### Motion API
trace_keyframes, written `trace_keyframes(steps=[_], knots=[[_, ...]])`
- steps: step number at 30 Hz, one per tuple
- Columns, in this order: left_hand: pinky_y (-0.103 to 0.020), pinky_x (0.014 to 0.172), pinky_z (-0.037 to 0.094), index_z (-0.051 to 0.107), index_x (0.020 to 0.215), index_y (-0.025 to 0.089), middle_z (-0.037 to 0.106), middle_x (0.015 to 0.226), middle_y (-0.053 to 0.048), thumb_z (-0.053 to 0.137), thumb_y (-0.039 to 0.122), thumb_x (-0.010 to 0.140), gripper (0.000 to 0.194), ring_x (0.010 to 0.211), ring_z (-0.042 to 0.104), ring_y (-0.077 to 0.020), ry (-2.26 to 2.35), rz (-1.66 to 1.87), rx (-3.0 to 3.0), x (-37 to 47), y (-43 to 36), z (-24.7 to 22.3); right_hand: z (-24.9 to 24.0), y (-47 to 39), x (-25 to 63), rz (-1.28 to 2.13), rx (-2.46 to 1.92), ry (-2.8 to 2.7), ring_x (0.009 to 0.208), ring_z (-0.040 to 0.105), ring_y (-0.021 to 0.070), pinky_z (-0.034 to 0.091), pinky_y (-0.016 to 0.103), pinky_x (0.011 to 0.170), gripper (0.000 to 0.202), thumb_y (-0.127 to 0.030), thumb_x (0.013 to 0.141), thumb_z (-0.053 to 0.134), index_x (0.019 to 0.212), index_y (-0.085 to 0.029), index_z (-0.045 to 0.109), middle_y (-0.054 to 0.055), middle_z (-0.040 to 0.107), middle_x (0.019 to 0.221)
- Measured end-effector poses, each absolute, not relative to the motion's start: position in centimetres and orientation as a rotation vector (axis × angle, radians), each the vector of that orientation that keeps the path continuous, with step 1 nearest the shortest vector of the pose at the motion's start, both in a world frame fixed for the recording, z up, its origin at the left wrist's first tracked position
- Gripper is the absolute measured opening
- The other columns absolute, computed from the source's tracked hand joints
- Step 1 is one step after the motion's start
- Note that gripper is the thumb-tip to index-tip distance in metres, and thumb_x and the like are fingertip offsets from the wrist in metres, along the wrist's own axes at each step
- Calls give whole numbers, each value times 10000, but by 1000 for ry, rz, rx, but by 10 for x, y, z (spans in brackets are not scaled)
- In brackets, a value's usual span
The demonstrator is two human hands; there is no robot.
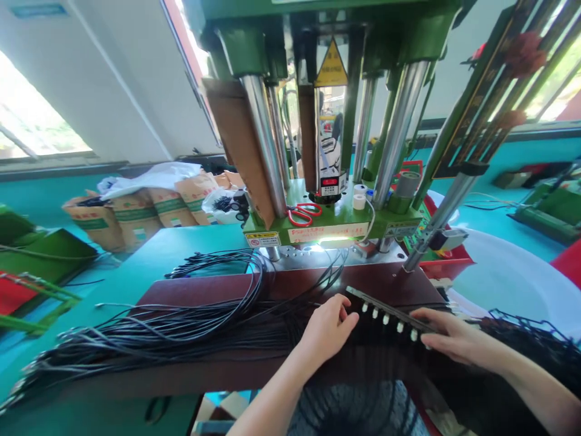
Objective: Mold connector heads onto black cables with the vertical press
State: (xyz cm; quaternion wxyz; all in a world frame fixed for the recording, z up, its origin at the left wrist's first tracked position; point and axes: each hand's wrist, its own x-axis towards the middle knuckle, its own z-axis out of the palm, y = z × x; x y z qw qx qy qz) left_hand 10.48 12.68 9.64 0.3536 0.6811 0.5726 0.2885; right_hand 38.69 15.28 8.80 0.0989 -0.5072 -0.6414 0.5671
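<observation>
A narrow metal bar (385, 304) with several white connector ends along its near edge lies slanted over the front of the dark red bench. My right hand (458, 339) pinches its right end, fingers on the far side and thumb on the near side. Beside the bar's left end is my left hand (327, 327), fingers loosely curled and thumb held apart, with nothing visible between them. Black cables (227, 333) spread in a long bundle to the left of my left hand. Some thin cables (333, 272) run up to the lower plate of the green press.
A green press (329, 233) with steel columns stands ahead, red-handled scissors (304, 213) on its ledge. Left are a teal table (190, 242) and paper sacks (136, 215). Right are more black cables (526, 339) and a large white tub (490, 272).
</observation>
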Motion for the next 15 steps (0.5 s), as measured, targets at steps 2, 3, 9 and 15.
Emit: trace_keyframes(steps=[2,3,9,15], knots=[[-223,575,351,568,889,213,591,697,28,478,359,766,211,617,500,-114,1456,717,1800,99,124,101,93,174,388,1602,-1555,-2030,380,321,34,189,161,328,505,-471,738,566,1151,-200,458,-33,490,639],[-218,558,342,577,870,213,587,676,32,478,355,767,200,606,497,-112,1442,715,1806,97,124,103,96,185,385,1572,-1567,-2108,376,340,41,208,164,324,488,-454,739,562,1143,-197,469,-25,511,644],[-207,534,321,601,810,203,581,650,30,472,311,778,172,589,485,-102,1434,918,1840,83,133,106,108,255,328,1178,-1073,-2664,722,563,170,453,251,628,190,-218,731,497,840,-198,651,37,579,824],[-220,557,322,599,736,181,585,657,7,441,269,782,186,602,483,-111,1675,1123,1765,53,165,104,82,292,290,729,-954,-2786,800,561,204,436,302,733,267,-135,623,491,793,-222,678,31,608,811]])
